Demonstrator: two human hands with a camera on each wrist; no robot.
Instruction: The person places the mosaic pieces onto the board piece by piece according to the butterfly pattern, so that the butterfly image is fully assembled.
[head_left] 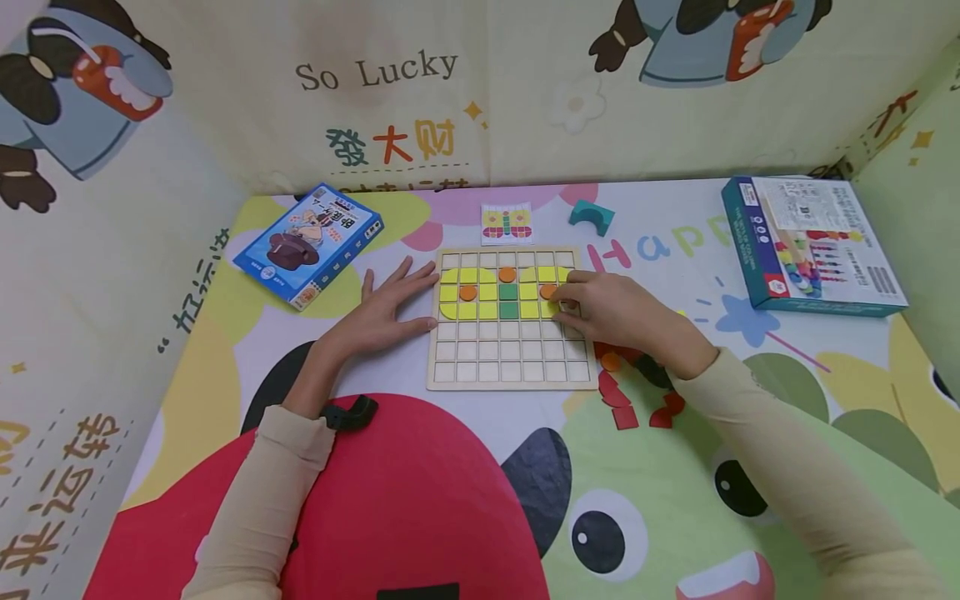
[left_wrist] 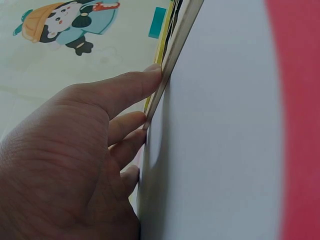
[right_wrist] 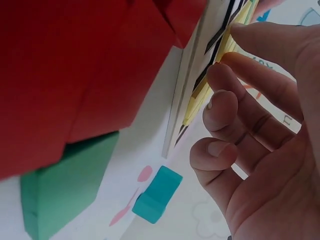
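saw the board [head_left: 510, 351] flat on the table [head_left: 405, 371], between the left hand [head_left: 378, 321] and the right hand [head_left: 615, 308]. found the left fingers spread wide and nearly straight, with nothing gripped, and with tips of thumb and fingers touching the left edge of the board. in the left wrist view, saw the thumb also against this edge.

found the right fingers bent above the right end of the yellow tiles [head_left: 468, 311], with thumb and index tips a little apart. in the right wrist view, saw these two tips at the surface of the tiles. could not tell about any piece pinched there. noted one of the three orange discs [head_left: 468, 292] on the board just beside the right index tip, partly covered. saw two green tiles [head_left: 508, 310] in the middle column, well apart from all fingers.

found red pieces [head_left: 624, 417] near the lower right corner of the board. beyond the far edge, noted a card [head_left: 506, 221] and a teal block [head_left: 592, 217].
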